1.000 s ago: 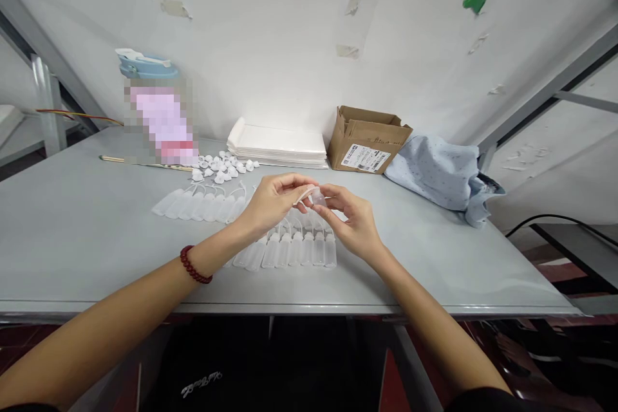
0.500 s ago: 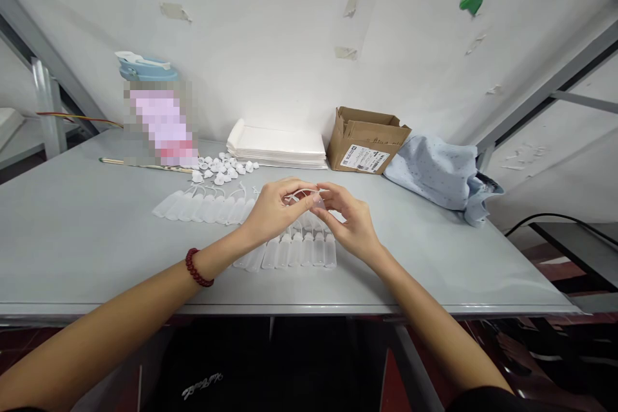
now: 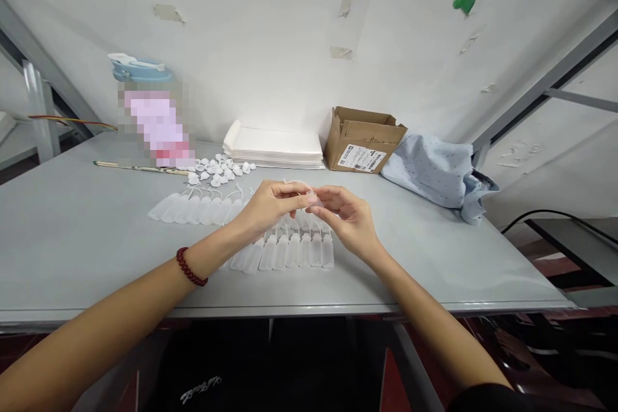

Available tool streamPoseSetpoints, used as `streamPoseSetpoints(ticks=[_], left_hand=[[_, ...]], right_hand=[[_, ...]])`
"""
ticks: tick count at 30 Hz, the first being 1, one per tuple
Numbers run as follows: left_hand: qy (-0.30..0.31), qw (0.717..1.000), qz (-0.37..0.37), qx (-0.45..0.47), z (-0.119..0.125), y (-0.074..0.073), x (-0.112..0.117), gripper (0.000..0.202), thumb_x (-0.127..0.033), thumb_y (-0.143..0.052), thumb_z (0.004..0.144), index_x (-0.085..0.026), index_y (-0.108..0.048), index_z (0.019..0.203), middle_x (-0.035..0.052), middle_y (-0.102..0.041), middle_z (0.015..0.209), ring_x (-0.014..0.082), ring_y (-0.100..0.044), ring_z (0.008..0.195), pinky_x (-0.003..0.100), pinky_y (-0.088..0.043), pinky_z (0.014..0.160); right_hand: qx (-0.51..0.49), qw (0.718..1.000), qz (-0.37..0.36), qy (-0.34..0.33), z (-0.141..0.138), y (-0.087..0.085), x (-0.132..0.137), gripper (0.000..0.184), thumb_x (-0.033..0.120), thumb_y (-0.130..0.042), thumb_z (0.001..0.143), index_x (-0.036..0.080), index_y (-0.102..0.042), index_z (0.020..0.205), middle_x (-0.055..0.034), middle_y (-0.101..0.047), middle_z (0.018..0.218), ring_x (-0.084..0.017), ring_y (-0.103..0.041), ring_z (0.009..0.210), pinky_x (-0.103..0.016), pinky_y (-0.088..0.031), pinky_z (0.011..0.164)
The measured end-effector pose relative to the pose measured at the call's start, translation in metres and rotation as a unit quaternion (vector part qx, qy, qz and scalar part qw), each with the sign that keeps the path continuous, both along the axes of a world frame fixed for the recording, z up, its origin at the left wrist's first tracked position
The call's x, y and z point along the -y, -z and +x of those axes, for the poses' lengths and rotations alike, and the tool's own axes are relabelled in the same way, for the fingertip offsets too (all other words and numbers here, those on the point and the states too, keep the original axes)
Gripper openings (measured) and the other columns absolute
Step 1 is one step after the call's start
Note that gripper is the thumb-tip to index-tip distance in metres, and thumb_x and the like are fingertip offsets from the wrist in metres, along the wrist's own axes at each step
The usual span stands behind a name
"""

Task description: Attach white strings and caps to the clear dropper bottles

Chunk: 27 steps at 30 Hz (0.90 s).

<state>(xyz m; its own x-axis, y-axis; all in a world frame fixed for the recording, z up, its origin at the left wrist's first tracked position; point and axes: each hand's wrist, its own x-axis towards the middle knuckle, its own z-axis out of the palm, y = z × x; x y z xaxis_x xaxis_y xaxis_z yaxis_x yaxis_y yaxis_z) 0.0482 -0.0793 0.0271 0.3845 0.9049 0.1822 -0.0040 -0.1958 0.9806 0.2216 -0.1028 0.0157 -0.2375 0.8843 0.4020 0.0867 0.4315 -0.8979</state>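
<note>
A small translucent plastic bottle (image 3: 315,201) with a thin white loop is held between my two hands above the table. My left hand (image 3: 270,207) pinches its top end with thumb and fingers, and the loop arches over the fingertips. Its lower part is gripped by my right hand (image 3: 351,219), whose fingers partly hide it. Under the hands lies a front row of similar looped bottles (image 3: 293,252). Another row of bottles (image 3: 196,209) lies behind my left wrist, partly covered by the forearm. Small white plastic caps (image 3: 223,170) are heaped farther back.
A stack of white sheets (image 3: 275,145) and an open cardboard box (image 3: 362,141) stand along the wall. Light blue cloth (image 3: 432,170) lies at right. A blurred pink item (image 3: 157,125), a blue lid (image 3: 140,69) and a thin stick (image 3: 140,167) are at left.
My left fingers have closed in more tightly around the bottle's top, and the loop now sits higher above them. The whole view has shifted slightly.
</note>
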Motion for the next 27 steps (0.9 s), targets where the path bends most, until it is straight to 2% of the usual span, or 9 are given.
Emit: streamPoseSetpoints(ticks=[5,9,15,18,22,27], left_hand=[[0.039,0.996,-0.068,0.04,-0.0017,-0.0016,-0.0022,0.012,-0.032,-0.071,0.072,-0.022,-0.074,0.076,0.0017,-0.067,0.079,0.0134,-0.056,0.075,0.024,-0.043,0.058],[0.051,0.992,-0.102,0.05,-0.0019,-0.0021,-0.0026,0.014,-0.033,-0.072,0.071,-0.02,-0.073,0.075,0.0033,-0.065,0.081,0.0138,-0.056,0.075,0.025,-0.043,0.06],[0.06,0.994,-0.074,0.047,-0.0033,-0.0031,-0.0021,0.015,-0.031,-0.07,0.075,-0.021,-0.074,0.086,0.003,-0.066,0.084,0.014,-0.057,0.079,0.024,-0.042,0.062],[0.035,0.995,-0.075,0.053,-0.0023,-0.0028,-0.002,0.021,-0.036,-0.069,0.077,-0.023,-0.074,0.092,0.0029,-0.067,0.086,0.0132,-0.056,0.077,0.024,-0.041,0.062],[0.004,0.997,-0.062,0.034,0.0002,-0.0015,-0.002,0.021,-0.038,-0.069,0.078,-0.022,-0.074,0.09,0.0013,-0.066,0.083,0.0096,-0.051,0.067,0.024,-0.042,0.062],[-0.03,0.999,-0.004,-0.031,-0.0002,-0.0009,0.0007,0.026,-0.041,-0.065,0.08,-0.02,-0.072,0.094,0.0034,-0.066,0.088,0.0118,-0.053,0.069,0.026,-0.046,0.063]], right_hand=[[-0.023,1.0,-0.003,-0.005,-0.0011,-0.003,0.0017,0.027,0.033,-0.069,0.078,0.023,-0.062,0.103,-0.0049,-0.07,0.105,-0.018,-0.069,0.088,-0.039,-0.057,0.083],[-0.035,0.999,-0.026,-0.005,-0.0023,-0.0045,0.0035,0.03,0.036,-0.071,0.077,0.023,-0.063,0.103,-0.0035,-0.071,0.095,-0.018,-0.069,0.084,-0.039,-0.057,0.082],[-0.06,0.997,-0.051,-0.009,-0.0004,-0.0063,0.0002,0.03,0.037,-0.07,0.077,0.022,-0.063,0.102,-0.0027,-0.07,0.086,-0.018,-0.069,0.079,-0.037,-0.057,0.077],[-0.066,0.995,-0.07,-0.006,0.0009,-0.008,-0.0017,0.031,0.038,-0.071,0.076,0.021,-0.062,0.1,-0.0029,-0.07,0.087,-0.018,-0.069,0.079,-0.037,-0.056,0.079],[-0.084,0.993,-0.088,-0.007,0.0006,-0.0079,-0.002,0.031,0.038,-0.074,0.072,0.021,-0.062,0.094,-0.0021,-0.07,0.085,-0.018,-0.069,0.078,-0.036,-0.055,0.078],[-0.099,0.987,-0.128,0.004,-0.0005,-0.0064,-0.0025,0.03,0.036,-0.076,0.07,0.019,-0.061,0.09,-0.0023,-0.071,0.083,-0.018,-0.069,0.077,-0.034,-0.053,0.074]])
